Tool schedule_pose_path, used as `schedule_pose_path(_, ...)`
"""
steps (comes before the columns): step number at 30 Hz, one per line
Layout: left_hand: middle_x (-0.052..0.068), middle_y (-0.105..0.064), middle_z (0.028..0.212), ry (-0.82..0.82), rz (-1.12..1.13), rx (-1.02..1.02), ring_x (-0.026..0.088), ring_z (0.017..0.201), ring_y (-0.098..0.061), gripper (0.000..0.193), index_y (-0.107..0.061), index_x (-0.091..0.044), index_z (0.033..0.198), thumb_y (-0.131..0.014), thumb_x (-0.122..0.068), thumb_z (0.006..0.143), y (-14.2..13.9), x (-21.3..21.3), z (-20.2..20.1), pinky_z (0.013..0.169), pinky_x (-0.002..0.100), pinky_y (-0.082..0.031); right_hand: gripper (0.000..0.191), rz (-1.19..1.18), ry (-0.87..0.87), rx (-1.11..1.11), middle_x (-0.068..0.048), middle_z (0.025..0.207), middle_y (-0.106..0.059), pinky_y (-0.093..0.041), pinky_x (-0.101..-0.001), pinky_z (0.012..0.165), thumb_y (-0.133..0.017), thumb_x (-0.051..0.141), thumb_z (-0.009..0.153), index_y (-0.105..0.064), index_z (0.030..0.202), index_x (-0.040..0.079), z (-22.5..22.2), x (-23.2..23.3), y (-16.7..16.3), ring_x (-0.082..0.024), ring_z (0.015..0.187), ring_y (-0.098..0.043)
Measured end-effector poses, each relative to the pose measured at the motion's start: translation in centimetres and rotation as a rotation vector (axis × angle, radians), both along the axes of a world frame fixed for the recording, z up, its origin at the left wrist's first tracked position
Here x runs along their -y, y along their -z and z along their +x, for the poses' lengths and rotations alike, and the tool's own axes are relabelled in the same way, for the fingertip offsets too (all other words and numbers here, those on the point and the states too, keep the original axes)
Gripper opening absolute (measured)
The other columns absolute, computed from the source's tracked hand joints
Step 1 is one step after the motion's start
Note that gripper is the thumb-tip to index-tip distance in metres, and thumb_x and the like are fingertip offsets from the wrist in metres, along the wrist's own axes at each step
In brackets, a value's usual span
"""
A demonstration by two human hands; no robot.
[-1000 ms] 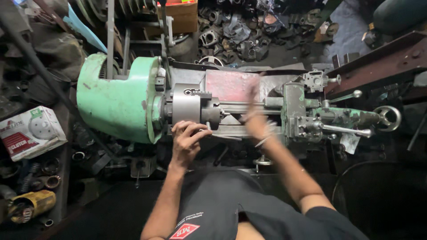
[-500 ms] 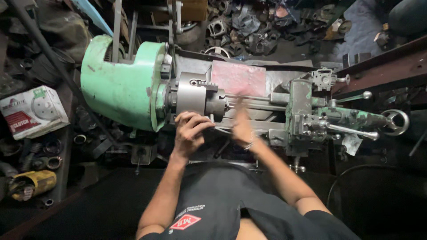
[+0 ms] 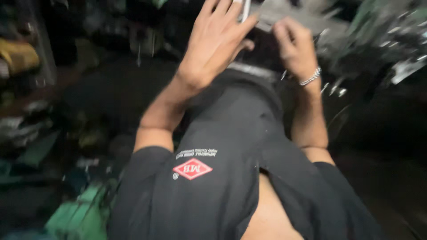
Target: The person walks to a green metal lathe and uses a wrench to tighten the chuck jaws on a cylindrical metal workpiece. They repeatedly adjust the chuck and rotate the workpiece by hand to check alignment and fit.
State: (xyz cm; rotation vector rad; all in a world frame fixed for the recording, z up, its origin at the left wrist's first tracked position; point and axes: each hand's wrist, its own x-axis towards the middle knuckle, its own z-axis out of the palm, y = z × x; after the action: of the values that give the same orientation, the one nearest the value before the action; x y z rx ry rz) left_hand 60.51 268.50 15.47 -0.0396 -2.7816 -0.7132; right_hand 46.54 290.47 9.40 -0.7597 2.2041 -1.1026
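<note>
Blurred grey metal machine part (image 3: 284,18), top edge of view, both hands against it

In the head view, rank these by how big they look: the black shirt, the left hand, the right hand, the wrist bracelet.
1. Black shirt, by far the largest.
2. Left hand and right hand: the left looks bigger, but blur and nearness make that unsure.
3. Bracelet, smallest.
</note>
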Motion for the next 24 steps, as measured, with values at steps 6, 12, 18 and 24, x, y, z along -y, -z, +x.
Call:
schedule_pose_path(6, 0.012, -0.067, 0.107, 0.039, 0.060, 0.240, 0.032, 0.106, -0.061, 0.034, -0.068, -0.011, 0.113, -0.077, -0.037, 0.093, 7.5, -2.0, 2.2, 0.086, 0.048, -0.045, 0.019, 0.046, -0.294, -0.045, -0.020, 0.094, -0.068, -0.052, -0.0396, 0.075, -0.057, 0.019, 0.114, -0.064, 0.116, 0.001, 2.6, -1.9, 1.1, -0.036, 0.088, -0.069)
schedule_pose_path(12, 0.016, -0.070, 0.109, -0.054, 0.407, 0.737, 0.039, 0.105, -0.064, 0.031, -0.070, -0.017, 0.121, -0.071, -0.028, 0.092, 22.4, -3.8, 3.3, 0.083, 0.052, -0.050, 0.028, 0.166, -0.235, 0.085, -0.027, 0.104, -0.069, -0.052, -0.0471, 0.081, -0.060, 0.025, 0.111, -0.062, 0.117, -0.002, 7.1, -1.5, 15.9, -0.046, 0.097, -0.066)
schedule_pose_path(18, 0.014, -0.071, 0.121, -0.005, 0.201, 0.712, 0.035, 0.113, -0.068, 0.023, -0.075, -0.015, 0.113, -0.074, -0.026, 0.093, 29.1, -4.5, 5.1, 0.094, 0.048, -0.054, 0.035, 0.249, -0.343, 0.056, -0.026, 0.114, -0.069, -0.052, -0.0485, 0.091, -0.062, 0.024, 0.102, -0.064, 0.121, -0.005, 8.2, -3.1, 24.2, -0.044, 0.107, -0.064)
schedule_pose_path(24, 0.020, -0.074, 0.099, -0.571, 0.035, 0.618, 0.039, 0.091, -0.071, 0.058, -0.068, -0.004, 0.114, -0.079, -0.056, 0.091, 30.7, -2.2, 5.3, 0.080, 0.054, -0.054, 0.038, 0.437, -0.260, -0.120, -0.023, 0.120, -0.065, -0.048, -0.0488, 0.094, -0.066, 0.031, 0.104, -0.068, 0.122, -0.002, 7.2, -3.9, 23.9, -0.042, 0.108, -0.057)
